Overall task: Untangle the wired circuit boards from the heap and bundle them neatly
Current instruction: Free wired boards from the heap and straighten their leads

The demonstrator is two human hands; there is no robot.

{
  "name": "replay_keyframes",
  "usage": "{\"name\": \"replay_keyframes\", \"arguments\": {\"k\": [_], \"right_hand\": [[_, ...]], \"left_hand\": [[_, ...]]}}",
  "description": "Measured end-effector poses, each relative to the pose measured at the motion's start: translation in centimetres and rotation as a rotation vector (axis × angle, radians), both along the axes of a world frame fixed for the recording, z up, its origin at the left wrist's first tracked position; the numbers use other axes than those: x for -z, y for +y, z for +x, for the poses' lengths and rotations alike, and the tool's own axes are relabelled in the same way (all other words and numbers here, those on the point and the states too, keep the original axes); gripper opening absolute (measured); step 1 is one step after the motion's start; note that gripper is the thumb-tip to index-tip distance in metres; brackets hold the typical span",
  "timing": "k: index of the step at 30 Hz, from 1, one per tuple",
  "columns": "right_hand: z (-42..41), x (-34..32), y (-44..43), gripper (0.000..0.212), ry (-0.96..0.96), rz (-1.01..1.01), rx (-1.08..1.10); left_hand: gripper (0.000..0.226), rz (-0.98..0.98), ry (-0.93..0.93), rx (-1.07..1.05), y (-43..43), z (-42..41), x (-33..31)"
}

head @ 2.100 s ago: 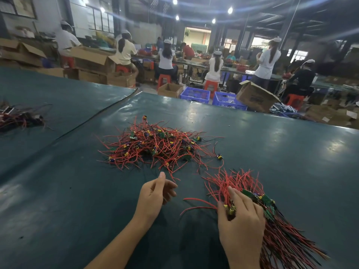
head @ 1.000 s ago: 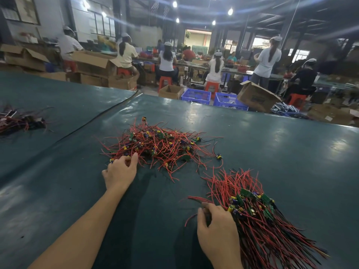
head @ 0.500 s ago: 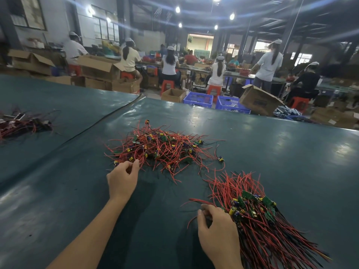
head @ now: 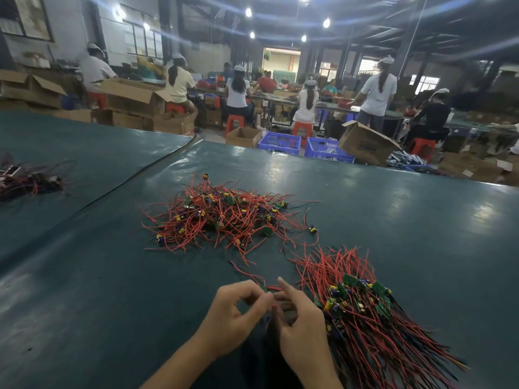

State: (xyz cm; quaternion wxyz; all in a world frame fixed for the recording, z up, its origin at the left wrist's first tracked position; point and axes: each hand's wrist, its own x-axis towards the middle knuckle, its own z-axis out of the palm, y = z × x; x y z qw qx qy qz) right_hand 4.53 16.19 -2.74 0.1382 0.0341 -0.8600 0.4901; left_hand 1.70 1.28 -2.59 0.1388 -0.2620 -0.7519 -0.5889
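Observation:
A tangled heap of small green circuit boards with red wires [head: 224, 217] lies in the middle of the dark green table [head: 407, 220]. To the right, a combed bundle of boards and wires [head: 365, 313] fans out toward the near right corner. My left hand [head: 233, 318] and my right hand [head: 300, 327] meet near the table's front, just left of the bundle. Between their fingertips they pinch one small wired board [head: 265, 289]; its red wire trails up toward the heap.
A second pile of wires [head: 28, 181] sits at the far left on a neighbouring table. Beyond the table's far edge stand cardboard boxes [head: 365, 144], blue crates [head: 280, 143] and several seated and standing workers.
My left hand left the heap's near edge and came back to the front with one wired board. My right hand lifted off the bundle's edge and joined it.

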Motion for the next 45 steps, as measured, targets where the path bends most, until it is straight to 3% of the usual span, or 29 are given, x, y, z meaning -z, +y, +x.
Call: {"name": "replay_keyframes", "arguments": {"k": [4,10,12,15,18,22,27,33,37,39,43,45], "right_hand": [[-0.3,0.2,0.0,0.03,0.048,0.066,-0.03],[-0.6,0.4,-0.1,0.022,0.062,0.067,-0.034],[-0.7,0.2,-0.2,0.014,0.102,-0.068,0.044],[-0.9,-0.6,-0.3,0.02,0.052,-0.437,0.17],[-1.0,-1.3,-0.3,0.025,-0.052,-0.779,0.215],[-0.8,-1.6,-0.9,0.017,-0.139,-0.955,0.16],[-0.4,-1.2,-1.6,0.026,-0.158,-0.878,0.165],[0.4,-0.7,-1.4,0.028,-0.104,-0.724,0.218],[0.8,-0.5,-1.3,0.031,-0.092,-0.713,0.212],[0.8,-0.4,-1.5,0.032,-0.06,-0.647,0.183],[0.5,-0.6,-2.0,0.025,0.003,-0.553,0.123],[0.2,-0.5,-2.2,0.007,-0.009,-0.557,0.104]], "left_hand": [[0.031,0.153,-0.201,0.071,0.2,0.1,-0.4],[0.036,0.132,-0.306,0.228,-0.8,-0.2,-0.9],[0.053,0.263,-0.422,0.248,-0.9,-0.3,-1.2],[0.08,0.382,-0.605,0.24,-1.2,-0.7,-1.3],[0.069,0.235,-0.631,0.167,-1.0,-0.8,-1.1],[0.047,0.244,-0.598,0.12,-0.2,-0.6,-0.7],[0.03,0.314,-0.445,-0.015,0.0,-0.3,-0.7],[0.024,0.377,-0.496,0.14,-0.8,-0.2,-0.6],[0.005,0.3,-0.429,0.056,-0.5,-0.2,-0.3],[0.01,0.315,-0.422,0.031,-0.4,-0.3,-0.2],[0.016,0.343,-0.397,-0.014,-0.6,-0.6,-0.1],[0.014,0.316,-0.378,-0.017,-0.8,-0.7,-0.1]]}}
